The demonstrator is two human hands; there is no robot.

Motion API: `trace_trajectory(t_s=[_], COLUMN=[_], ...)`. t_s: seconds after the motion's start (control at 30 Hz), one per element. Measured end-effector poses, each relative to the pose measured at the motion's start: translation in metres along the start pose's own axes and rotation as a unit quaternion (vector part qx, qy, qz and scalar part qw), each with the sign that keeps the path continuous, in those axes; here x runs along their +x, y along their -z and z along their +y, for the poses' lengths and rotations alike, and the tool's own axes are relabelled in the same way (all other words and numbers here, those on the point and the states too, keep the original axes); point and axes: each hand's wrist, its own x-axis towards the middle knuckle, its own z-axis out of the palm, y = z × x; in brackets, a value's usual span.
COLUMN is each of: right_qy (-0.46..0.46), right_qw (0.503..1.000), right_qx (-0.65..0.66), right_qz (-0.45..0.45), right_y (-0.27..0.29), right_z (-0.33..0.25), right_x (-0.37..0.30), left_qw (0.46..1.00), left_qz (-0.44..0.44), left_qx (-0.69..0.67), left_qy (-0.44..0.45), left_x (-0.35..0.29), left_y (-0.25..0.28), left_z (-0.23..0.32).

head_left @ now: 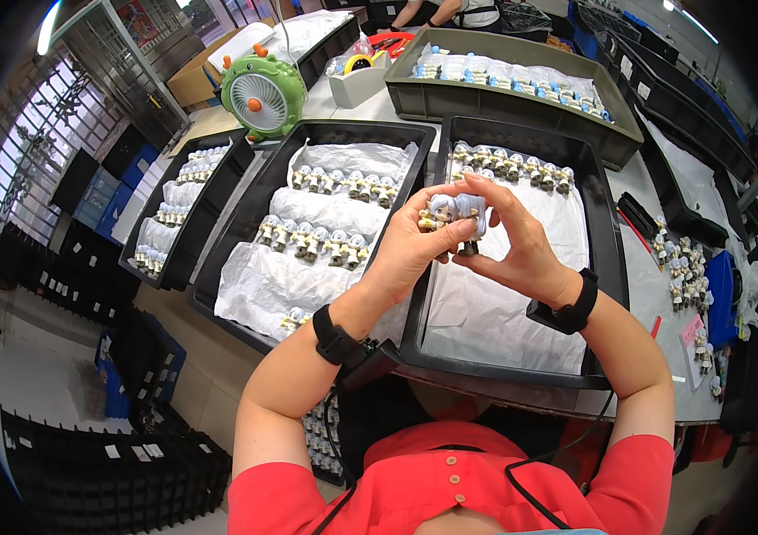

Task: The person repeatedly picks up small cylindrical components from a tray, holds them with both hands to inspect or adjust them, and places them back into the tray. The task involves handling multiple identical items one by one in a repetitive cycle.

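Over the right-hand black tray point(615, 294), both hands are raised close together around small chibi-style figurines with pale blue hair. My left hand point(410, 242) is closed, its thumb across a figurine point(443, 210) whose face shows. Fingers of my right hand point(521, 239) curl round the pale blue hair and dark base of what looks like a second figurine point(470, 210), touching the first. Fingers partly hide both. Below them, white paper sheeting point(503, 312) lines the tray, with a row of figurines point(512, 167) along its far end.
A middle black tray point(410, 138) and a left black tray point(184, 259) hold figurine rows on paper. Behind stand a green fan point(258, 96), a tape dispenser point(359, 85) and an olive tray point(521, 98) of figurines. Loose figurines point(684, 272) and a blue bin point(722, 294) lie right.
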Motion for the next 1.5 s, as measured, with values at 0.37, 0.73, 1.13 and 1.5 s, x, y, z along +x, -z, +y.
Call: trace_trajectory(t_s=[0.37,0.73,1.13,1.5], right_qy=[0.007,0.009,-0.011,-0.003], right_qw=[1.0,1.0,0.999,1.0], right_qx=[-0.001,-0.005,0.033,0.024], right_qz=[0.005,0.006,0.026,0.02], right_y=[-0.002,-0.002,-0.001,0.0], right_z=[0.001,-0.001,0.0,0.001], right_x=[-0.001,0.0,0.0,0.0], left_qw=[1.0,1.0,0.993,0.993], left_qz=[-0.006,-0.002,-0.052,-0.065], left_qx=[0.001,0.001,-0.091,-0.092], left_qy=[-0.002,-0.009,0.055,0.036], left_x=[0.001,0.001,0.008,0.007], left_y=[0.002,0.0,0.011,0.008], left_z=[-0.002,-0.001,-0.008,-0.003])
